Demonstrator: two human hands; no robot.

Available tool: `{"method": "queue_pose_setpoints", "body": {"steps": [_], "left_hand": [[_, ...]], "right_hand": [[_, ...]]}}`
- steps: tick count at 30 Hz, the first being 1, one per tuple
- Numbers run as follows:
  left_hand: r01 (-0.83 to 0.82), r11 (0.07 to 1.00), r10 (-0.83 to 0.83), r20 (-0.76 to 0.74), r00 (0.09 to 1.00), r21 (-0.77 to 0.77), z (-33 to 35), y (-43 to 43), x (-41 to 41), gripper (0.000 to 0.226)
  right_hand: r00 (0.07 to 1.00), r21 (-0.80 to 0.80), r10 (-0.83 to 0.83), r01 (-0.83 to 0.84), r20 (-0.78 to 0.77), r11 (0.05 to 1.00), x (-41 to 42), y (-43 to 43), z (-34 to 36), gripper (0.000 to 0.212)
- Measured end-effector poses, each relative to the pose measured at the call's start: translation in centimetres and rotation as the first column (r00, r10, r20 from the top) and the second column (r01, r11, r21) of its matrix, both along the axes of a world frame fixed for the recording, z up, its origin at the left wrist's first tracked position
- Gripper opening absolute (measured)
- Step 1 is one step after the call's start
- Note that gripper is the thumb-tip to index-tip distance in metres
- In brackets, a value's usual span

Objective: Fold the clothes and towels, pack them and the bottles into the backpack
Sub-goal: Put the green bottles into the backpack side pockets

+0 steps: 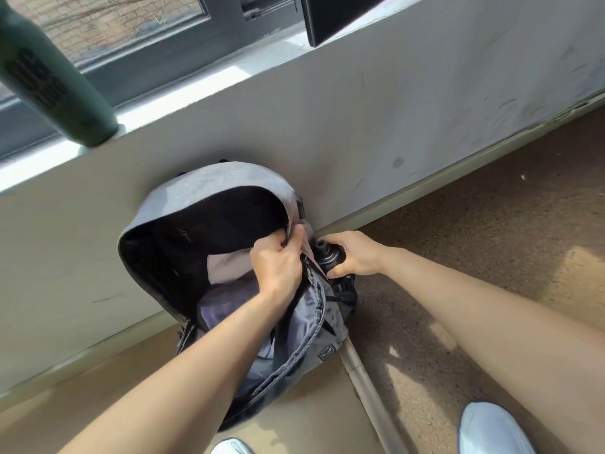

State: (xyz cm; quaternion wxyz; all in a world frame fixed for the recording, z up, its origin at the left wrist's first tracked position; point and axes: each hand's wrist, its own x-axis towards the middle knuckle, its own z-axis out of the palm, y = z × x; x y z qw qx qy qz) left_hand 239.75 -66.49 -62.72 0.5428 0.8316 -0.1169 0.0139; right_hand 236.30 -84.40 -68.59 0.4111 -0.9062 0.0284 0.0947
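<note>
1. Head view: the black bottle [328, 255] stands cap-up against the right side of the backpack [212, 186], long axis roughly upright, with your right hand [355, 257] wrapped round it.
2. Your left hand [278, 262] pinches the backpack's opening edge, just left of the bottle.
3. It probably slides down into the side pocket [343, 291]. The wall [425, 126] is close behind and there is open floor [474, 231] to the right.
4. A green bottle [49, 77] sits far left on the sill.

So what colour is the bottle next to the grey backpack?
Black. The capped bottle in the right hand shows best in the head view.
</note>
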Motion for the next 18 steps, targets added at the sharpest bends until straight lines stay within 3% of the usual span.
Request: {"method": "queue_pose_setpoints", "body": {"steps": [4, 8, 11, 15, 18], "left_hand": [[-0.021, 0.999, 0.019, -0.048, 0.999, -0.029, 0.2, 0.0, 1.1, 0.047], [0.005, 0.999, -0.011, -0.137, 0.991, -0.044, -0.4, 0.1, 2.4, 0.048], [-0.022, 0.998, 0.010, -0.188, 0.982, -0.063, -0.5, 0.0, 3.2, 0.053], [0.049, 0.998, -0.040, -0.254, 0.966, 0.028, 0.3, -0.2, 3.3, 0.043], [0.206, 0.964, -0.153, -0.285, 0.946, 0.168, 1.8, 0.0, 2.6, 0.027]], "right_hand": [[0.998, 0.038, -0.057, 0.056, 0.027, 0.998, 0.7, -0.5, -0.8, 0.073], [0.979, -0.032, -0.192, 0.194, 0.067, 0.980, 1.1, 0.9, -0.9, 0.067], [0.982, -0.068, -0.187, 0.189, 0.040, 0.980, 1.4, 1.5, -0.8, 0.066], [0.986, -0.098, -0.150, 0.142, -0.078, 0.985, 1.1, 0.5, 0.8, 0.075], [0.975, -0.163, -0.182, 0.160, -0.128, 0.974, 0.4, -0.4, 2.8, 0.083]]}}
